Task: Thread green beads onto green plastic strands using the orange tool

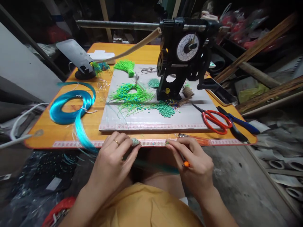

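At the table's front edge, my left hand (115, 151) is closed in a pinch, with a ring on one finger and a pale wrap (135, 142) on a fingertip. What it pinches is too fine to make out clearly. My right hand (195, 159) pinches a tiny green piece (167, 142) between thumb and forefinger. An orange-tipped tool (186, 164) rests inside its curled fingers. Between the hands runs a printed measuring tape (146, 142) along the edge, with a small blue bead (153, 143) over it. Any line joining the hands is barely visible.
A grey board (132, 123) carries green beads (165, 109), tied green strands (130, 97) and a black geared machine (175, 63) with a dial. A teal line coil (71, 107) lies left. Red-handled scissors (215, 121) and blue-handled pliers (243, 124) lie right.
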Motion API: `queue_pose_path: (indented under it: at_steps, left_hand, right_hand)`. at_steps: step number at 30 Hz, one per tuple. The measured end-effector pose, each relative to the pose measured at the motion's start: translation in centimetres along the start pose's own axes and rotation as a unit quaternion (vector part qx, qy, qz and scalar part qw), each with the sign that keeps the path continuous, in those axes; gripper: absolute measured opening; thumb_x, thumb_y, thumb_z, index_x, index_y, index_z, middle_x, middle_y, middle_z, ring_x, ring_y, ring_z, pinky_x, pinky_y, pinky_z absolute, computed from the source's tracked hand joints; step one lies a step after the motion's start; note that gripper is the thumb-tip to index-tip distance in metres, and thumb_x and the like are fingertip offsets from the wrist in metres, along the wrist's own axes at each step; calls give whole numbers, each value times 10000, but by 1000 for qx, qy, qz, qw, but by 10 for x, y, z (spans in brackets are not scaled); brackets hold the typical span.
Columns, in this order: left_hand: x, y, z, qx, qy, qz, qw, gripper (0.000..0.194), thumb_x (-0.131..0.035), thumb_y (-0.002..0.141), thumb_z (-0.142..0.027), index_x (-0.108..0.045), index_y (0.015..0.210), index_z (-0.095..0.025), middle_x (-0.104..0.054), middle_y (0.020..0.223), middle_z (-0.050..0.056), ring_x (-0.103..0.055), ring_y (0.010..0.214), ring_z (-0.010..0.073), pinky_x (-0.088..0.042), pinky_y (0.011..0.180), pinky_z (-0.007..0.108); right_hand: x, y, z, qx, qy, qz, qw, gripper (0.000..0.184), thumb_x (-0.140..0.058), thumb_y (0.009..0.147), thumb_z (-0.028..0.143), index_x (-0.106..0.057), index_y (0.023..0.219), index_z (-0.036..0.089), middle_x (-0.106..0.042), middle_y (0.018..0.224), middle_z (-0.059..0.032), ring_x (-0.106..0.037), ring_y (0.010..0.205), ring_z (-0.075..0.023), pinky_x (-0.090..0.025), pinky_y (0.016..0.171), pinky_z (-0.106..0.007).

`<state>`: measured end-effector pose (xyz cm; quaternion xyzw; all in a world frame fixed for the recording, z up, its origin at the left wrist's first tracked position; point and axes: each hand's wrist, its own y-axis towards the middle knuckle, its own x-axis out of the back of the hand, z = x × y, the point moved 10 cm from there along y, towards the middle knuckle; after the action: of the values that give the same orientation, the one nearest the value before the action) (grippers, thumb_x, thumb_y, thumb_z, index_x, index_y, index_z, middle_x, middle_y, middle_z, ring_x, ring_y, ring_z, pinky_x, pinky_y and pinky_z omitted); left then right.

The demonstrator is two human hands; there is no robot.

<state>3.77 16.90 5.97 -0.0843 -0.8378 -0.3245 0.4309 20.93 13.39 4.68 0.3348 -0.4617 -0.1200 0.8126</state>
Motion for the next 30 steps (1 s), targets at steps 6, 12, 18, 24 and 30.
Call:
queue_pose_path:
  at_steps: [6, 12, 18, 24, 30]
  left_hand:
    - [-2, -2, 9, 27, 34, 53, 998, 148, -555, 941, -106, -584, 808, -165, -573, 799, 60, -523, 773, 227, -414, 690, 370]
    - [-2, -5, 15, 49, 28, 76, 996, 152, -529, 945, -105, -573, 817, -173, -551, 812, 55, -504, 791, 231, -401, 702, 378]
    - [-4, -6, 17, 56, 21, 96, 994, 142, -517, 950, -118, -565, 833, -182, -540, 836, 53, -491, 815, 237, -382, 710, 383]
    - [-5, -4, 18, 53, 16, 101, 993, 140, -509, 953, -120, -563, 848, -196, -543, 840, 45, -491, 814, 230, -373, 706, 377]
    - [-4, -5, 20, 61, 14, 102, 993, 147, -510, 951, -132, -591, 846, -197, -558, 825, 50, -500, 804, 238, -375, 698, 378]
  right_hand:
    - [-2, 0, 1, 20, -3, 7, 1000, 171, -690, 890, 58, -731, 1043, 121, -627, 820, -59, -605, 707, -133, -501, 681, -242]
    - [-4, 1, 2, 13, -1, 12, 1000, 167, -696, 889, 63, -745, 1038, 121, -611, 814, -52, -588, 696, -121, -480, 661, -232]
    - [-6, 1, 3, 7, 1, 18, 1000, 169, -690, 889, 54, -754, 1036, 103, -613, 812, -59, -590, 704, -122, -487, 688, -233]
    - [-3, 5, 7, 20, -22, 18, 999, 169, -664, 913, 80, -753, 1036, 155, -627, 783, -47, -614, 660, -124, -497, 654, -228]
    - [-4, 5, 7, 22, -51, 28, 998, 222, -667, 913, 113, -754, 1073, 240, -657, 772, -26, -653, 640, -128, -509, 630, -217]
